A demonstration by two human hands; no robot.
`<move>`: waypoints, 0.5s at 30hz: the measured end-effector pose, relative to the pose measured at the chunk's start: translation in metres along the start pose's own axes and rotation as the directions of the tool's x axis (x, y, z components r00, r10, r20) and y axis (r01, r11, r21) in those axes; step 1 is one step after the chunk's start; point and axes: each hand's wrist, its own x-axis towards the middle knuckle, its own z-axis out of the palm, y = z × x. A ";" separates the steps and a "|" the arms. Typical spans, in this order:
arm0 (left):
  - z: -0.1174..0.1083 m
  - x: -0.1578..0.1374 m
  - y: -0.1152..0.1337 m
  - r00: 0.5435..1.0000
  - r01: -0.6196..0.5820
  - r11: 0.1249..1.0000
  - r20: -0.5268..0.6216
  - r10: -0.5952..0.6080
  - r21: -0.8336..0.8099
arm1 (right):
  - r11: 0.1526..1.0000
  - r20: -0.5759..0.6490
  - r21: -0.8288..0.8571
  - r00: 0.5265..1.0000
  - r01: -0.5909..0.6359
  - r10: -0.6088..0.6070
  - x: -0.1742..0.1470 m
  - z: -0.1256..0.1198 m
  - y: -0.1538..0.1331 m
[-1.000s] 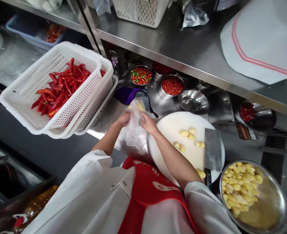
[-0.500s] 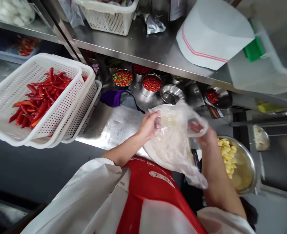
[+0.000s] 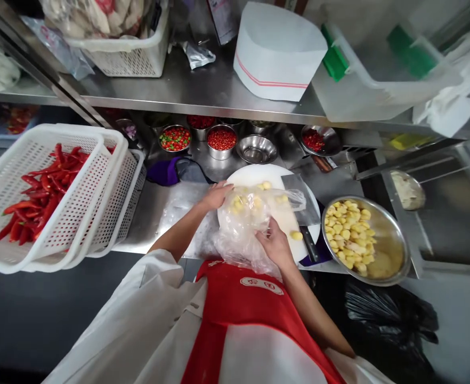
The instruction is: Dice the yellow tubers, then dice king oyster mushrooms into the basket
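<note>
A clear plastic bag (image 3: 241, 234) lies spread over the round white cutting board (image 3: 238, 173), between my hands. My left hand (image 3: 217, 196) grips its far left edge, fingertips partly hidden by the film. On the near right side, my right hand (image 3: 274, 242) is closed on the bag, thumb and fingers pinching it. Yellow chunks show through the plastic; whether they lie in the bag or under it I cannot tell. A cleaver (image 3: 301, 200) rests on the board's right side, its black handle towards me. One yellow chunk (image 3: 296, 235) sits beside that handle.
A steel bowl (image 3: 397, 234) of yellow chunks stands right of the board. Stacked white baskets (image 3: 3, 181) with red chillies are at left. Steel pots, including one of chopped red chillies (image 3: 221, 140), line the back under a shelf (image 3: 203, 101). A purple-grey cloth (image 3: 165, 172) lies nearby.
The bag has come down from in front of me onto the board. My right hand has left the bag's handle loop for its near side. The view has shifted right, exposing the cleaver.
</note>
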 end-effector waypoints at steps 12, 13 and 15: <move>0.018 0.029 0.032 0.947 0.149 0.716 -0.111 -0.302 -0.682 | 0.643 -0.043 0.765 0.995 -0.022 0.085 0.006 -0.046 -0.024; 0.013 0.030 0.039 0.940 0.138 0.635 -0.102 -0.327 -0.760 | 0.595 -0.090 0.803 0.991 0.016 0.095 0.007 -0.055 -0.021; 0.002 0.032 0.058 0.930 0.101 0.435 -0.070 -0.361 -0.894 | 0.532 -0.165 0.844 0.976 0.067 0.139 0.008 -0.067 -0.007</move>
